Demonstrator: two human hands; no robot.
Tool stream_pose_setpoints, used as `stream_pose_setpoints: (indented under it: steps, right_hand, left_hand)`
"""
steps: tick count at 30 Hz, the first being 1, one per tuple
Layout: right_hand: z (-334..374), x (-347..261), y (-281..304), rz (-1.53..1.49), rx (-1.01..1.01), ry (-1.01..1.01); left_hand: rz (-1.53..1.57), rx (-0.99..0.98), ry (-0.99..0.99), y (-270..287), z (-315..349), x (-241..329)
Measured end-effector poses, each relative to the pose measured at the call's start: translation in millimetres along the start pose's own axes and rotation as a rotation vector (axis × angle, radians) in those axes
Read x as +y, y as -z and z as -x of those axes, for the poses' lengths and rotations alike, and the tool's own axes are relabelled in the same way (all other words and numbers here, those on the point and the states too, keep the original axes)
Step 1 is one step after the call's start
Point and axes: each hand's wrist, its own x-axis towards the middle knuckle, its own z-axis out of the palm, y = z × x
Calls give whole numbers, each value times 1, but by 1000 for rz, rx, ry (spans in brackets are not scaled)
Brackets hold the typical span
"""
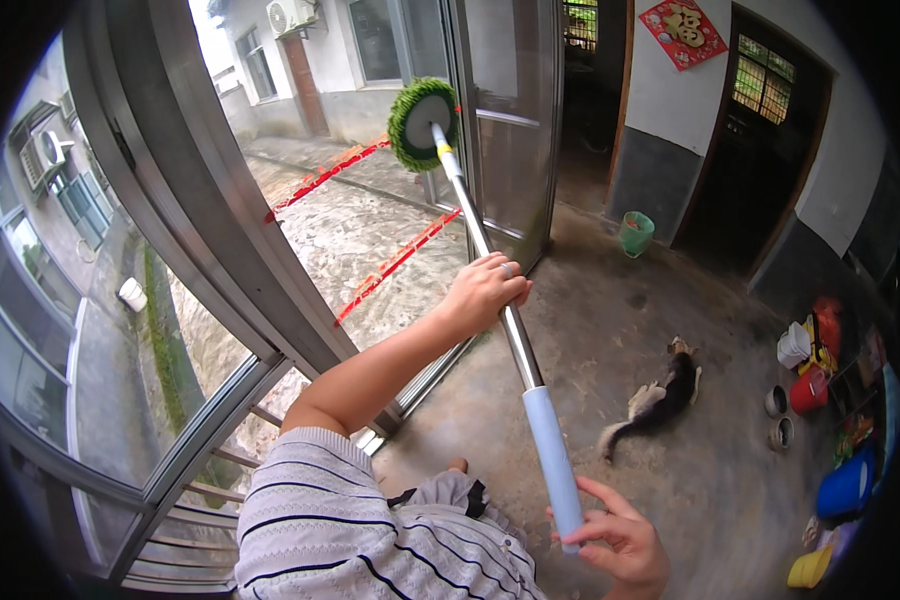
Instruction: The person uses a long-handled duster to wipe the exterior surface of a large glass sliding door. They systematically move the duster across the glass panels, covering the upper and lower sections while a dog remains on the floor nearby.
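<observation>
A long mop (482, 238) slants upward and away from me, with a round green shaggy head, a shiny metal pole and a light blue grip. My left hand (485, 295) is wrapped round the metal pole about midway along, a ring on one finger. My right hand (615, 540) holds the bottom end of the blue grip between thumb and fingers, with one finger partly lifted. The mop head (423, 125) is raised in front of the open doorway, by the edge of the glass door (510, 110). Whether it touches the door frame I cannot tell.
Metal-framed windows (210, 270) stand at my left. Red-and-white tape strips (400, 265) cross the doorway. A dog (665, 395) lies on the concrete floor to the right. Beyond it are a green bin (636, 234), a red bucket (808, 388) and a blue tub (846, 482).
</observation>
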Motion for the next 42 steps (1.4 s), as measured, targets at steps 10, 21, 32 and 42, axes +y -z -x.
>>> stream_pose_setpoints:
  steps: [10, 21, 32, 42]
  right_hand:
    - [-79, 92, 53, 327, 317, -620]
    - [-65, 246, 101, 961, 606, -436]
    - [-70, 264, 177, 991, 488, -133]
    - [-197, 181, 169, 793, 201, 159]
  left_hand:
    - [57, -234, 28, -89, 43, -20]
    - [1673, 119, 1829, -151, 102, -31]
    - [1292, 302, 1619, -176, 72, -6]
    - [1267, 627, 1185, -101, -33, -67]
